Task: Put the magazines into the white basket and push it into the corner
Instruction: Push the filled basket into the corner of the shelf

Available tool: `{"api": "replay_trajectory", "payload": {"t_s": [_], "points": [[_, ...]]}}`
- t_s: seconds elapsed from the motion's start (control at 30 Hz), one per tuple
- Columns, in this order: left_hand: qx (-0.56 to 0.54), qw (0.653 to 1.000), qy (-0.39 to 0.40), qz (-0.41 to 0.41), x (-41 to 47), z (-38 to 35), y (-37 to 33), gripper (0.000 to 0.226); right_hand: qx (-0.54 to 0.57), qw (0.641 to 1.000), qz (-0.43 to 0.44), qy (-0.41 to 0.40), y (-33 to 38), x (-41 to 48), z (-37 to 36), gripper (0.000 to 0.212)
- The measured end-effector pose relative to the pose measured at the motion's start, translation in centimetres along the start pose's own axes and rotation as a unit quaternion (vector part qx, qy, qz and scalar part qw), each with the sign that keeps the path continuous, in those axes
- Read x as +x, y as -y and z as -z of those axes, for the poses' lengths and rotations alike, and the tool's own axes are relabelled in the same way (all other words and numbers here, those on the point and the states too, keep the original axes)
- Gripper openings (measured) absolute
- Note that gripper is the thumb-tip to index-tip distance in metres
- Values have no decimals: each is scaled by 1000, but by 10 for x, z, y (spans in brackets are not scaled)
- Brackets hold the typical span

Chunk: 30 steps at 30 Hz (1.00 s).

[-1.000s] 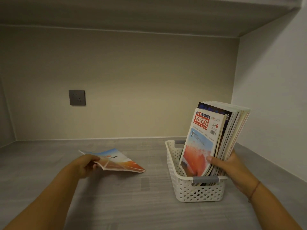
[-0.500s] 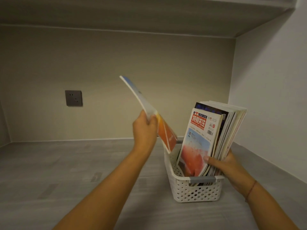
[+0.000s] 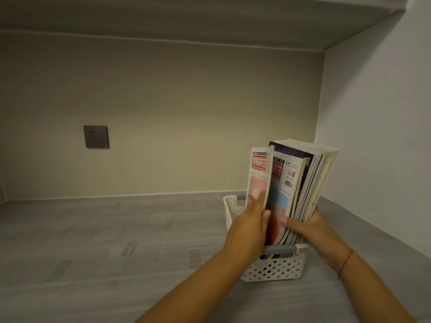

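Observation:
A white perforated basket (image 3: 272,270) stands on the grey surface near the right wall. Inside it a stack of magazines (image 3: 307,180) stands upright, leaning right. My right hand (image 3: 307,227) grips the stack from the right, thumb on the front cover. My left hand (image 3: 250,222) holds one more magazine (image 3: 258,176) upright against the left face of the stack, its lower edge hidden behind my hand and the basket wall. The basket sits a little way out from the back wall.
A grey wall socket (image 3: 96,136) is on the back wall at left. The right wall (image 3: 373,159) meets the back wall just behind the basket. A shelf (image 3: 210,17) overhangs above. The grey surface (image 3: 105,241) stretches to the left.
My left hand lifted the single magazine off the surface, swung it up and right, and brought it upright against the stack in the basket. My right hand kept hold of the stack.

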<state>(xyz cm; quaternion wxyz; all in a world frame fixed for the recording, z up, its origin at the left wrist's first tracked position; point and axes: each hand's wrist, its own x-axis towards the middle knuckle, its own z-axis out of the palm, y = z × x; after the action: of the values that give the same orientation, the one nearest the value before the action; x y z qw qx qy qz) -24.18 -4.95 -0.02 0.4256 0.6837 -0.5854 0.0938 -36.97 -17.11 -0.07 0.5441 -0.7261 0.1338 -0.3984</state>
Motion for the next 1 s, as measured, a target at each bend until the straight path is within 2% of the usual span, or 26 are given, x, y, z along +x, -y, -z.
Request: {"api": "replay_trajectory", "payload": {"t_s": [0.07, 0.13, 0.23, 0.3, 0.43, 0.53, 0.6, 0.67, 0.8, 0.9, 1.0], "points": [[37, 996, 66, -40, -7, -2, -3, 52, 3, 1000, 4, 0, 0, -1, 1, 66], [32, 993, 97, -54, -11, -2, -2, 53, 1, 1000, 5, 0, 0, -2, 1, 62], [-55, 997, 49, -15, -14, 1, 4, 46, -20, 999, 18, -17, 1, -2, 1, 75], [-56, 998, 14, 37, -15, 2, 8, 55, -43, 998, 29, -32, 2, -2, 0, 87], [-140, 958, 42, 247, -16, 2, 11, 113, -41, 997, 35, -46, 6, -7, -6, 74], [-188, 934, 78, 293, -14, 6, 9, 128, -37, 997, 44, -53, 8, -11, -13, 67], [-230, 924, 78, 295, -14, 9, 6, 121, -35, 995, 52, -71, 9, -13, -18, 71], [-292, 906, 51, 302, -13, 10, 4, 105, -47, 992, 54, -107, 11, -14, -24, 79], [-402, 826, 38, 393, -10, 10, 4, 66, -68, 985, 52, -150, 11, -17, -30, 89], [-473, 775, 19, 417, -9, 11, 1, 46, -83, 984, 48, -152, 12, -16, -33, 103], [-519, 738, 6, 432, -10, 11, 1, 34, -83, 984, 39, -152, 11, -15, -32, 91]]}}
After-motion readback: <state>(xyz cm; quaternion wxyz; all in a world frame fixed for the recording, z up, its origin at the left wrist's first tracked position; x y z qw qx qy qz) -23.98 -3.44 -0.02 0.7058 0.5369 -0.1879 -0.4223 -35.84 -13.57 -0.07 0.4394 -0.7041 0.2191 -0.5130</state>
